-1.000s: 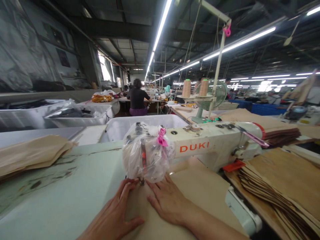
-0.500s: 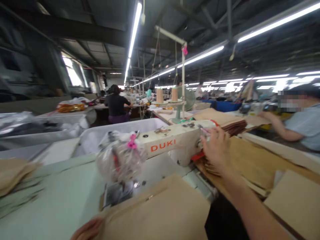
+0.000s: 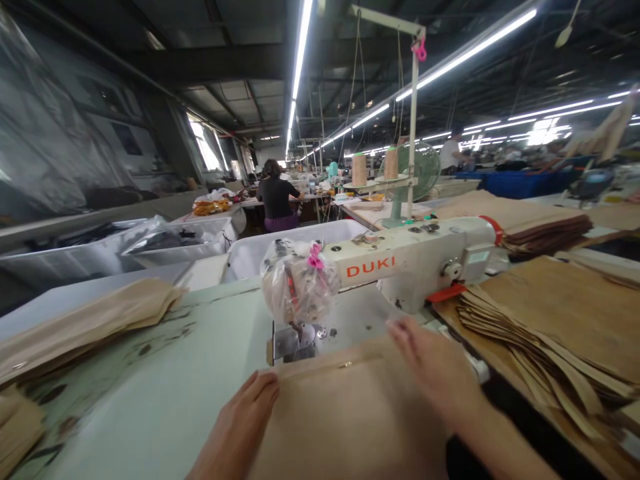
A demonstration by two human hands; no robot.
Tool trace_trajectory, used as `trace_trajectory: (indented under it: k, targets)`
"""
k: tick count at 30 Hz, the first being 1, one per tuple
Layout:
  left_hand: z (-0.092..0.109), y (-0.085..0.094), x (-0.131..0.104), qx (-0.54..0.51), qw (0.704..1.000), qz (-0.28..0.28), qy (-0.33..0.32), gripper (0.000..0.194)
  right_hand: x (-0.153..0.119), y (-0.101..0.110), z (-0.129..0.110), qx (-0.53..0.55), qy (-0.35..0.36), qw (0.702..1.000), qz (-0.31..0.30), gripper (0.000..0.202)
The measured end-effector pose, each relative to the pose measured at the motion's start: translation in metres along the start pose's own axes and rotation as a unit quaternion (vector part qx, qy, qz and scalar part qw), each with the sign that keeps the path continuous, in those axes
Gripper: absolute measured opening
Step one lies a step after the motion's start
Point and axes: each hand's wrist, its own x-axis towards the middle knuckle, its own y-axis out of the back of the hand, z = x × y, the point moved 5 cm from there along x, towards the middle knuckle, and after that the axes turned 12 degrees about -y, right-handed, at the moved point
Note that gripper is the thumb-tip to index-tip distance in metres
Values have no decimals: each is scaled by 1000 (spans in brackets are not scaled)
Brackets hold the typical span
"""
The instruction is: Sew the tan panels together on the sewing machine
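Note:
A beige fabric panel [image 3: 340,407] with a narrow slit-like opening and a small metallic piece near its top edge lies in front of a sewing machine [image 3: 410,257] marked DUKI. Its top edge is close to the needle area, whose head is wrapped in clear plastic [image 3: 300,283] tied with a pink ribbon. My left hand [image 3: 240,417] is closed on the panel's upper left corner, fingers together. Over the upper right part of the panel is my right hand [image 3: 435,367], smeared by motion; whether its fingers grip the fabric cannot be made out.
Right of the machine lie a stack of tan strips [image 3: 525,353] and brown sheets [image 3: 580,307]. Folded beige pieces [image 3: 100,313] rest on the pale green table [image 3: 200,347] at left. White bins [image 3: 190,240], thread cones [image 3: 359,170] and a seated person [image 3: 280,197] are beyond.
My right hand has come down from the right end of the machine onto the panel. The left hand has moved up along the panel's left edge. The view has turned left.

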Motion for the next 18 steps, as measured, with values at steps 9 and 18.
trace_trajectory:
  k: [9, 18]
  targets:
    - [1, -3, -3, 34, 998, -10, 54, 27, -73, -99, -121, 50, 145, 964, -219, 21]
    - [-2, -8, -11, 36, 995, -44, 87, 33, -74, -109, -134, 73, 184, 966, -167, 20]
